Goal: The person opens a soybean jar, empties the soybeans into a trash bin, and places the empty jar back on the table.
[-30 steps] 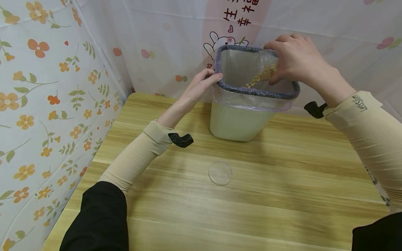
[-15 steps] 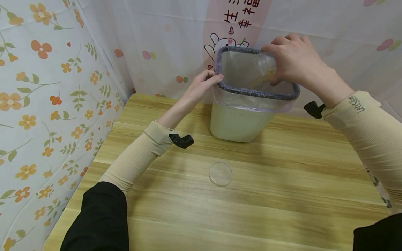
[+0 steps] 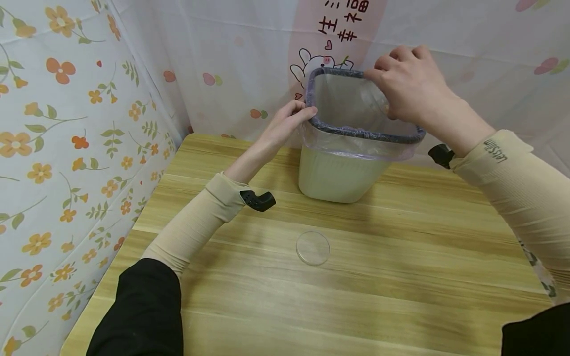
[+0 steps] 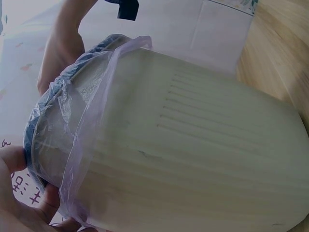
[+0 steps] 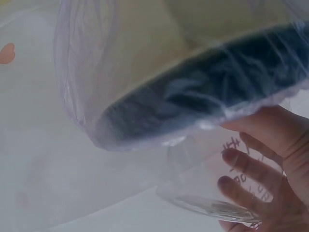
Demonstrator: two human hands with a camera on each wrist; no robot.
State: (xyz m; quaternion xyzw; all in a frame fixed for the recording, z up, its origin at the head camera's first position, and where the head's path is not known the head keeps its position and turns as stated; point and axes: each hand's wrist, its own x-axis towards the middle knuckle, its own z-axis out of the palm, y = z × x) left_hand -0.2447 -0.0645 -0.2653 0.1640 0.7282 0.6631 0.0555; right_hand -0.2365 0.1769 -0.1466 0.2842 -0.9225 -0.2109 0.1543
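A pale green trash bin (image 3: pixel 340 175), lined with a clear purplish bag (image 3: pixel 356 148), stands tilted at the back of the table. My left hand (image 3: pixel 287 121) pinches the left end of its dark rim (image 4: pixel 30 130), thumb on one side and fingers on the other. Over the bin's right end, my right hand (image 3: pixel 416 86) grips a clear jar (image 5: pixel 203 186), fingers spread round its wall. The jar is tipped toward the bin and looks empty; my hand hides most of it in the head view. A clear round lid (image 3: pixel 312 248) lies flat on the table.
The wood-grain table (image 3: pixel 285 306) reaches back to a white printed curtain (image 3: pixel 236 64) close behind the bin. A flowered curtain (image 3: pixel 58 173) borders the left side. Black wrist devices sit on both sleeves.
Yellow bits slid from the tilted jar into the bin, and none show in the jar now. My right hand turned slightly. The left hand stays at the rim.
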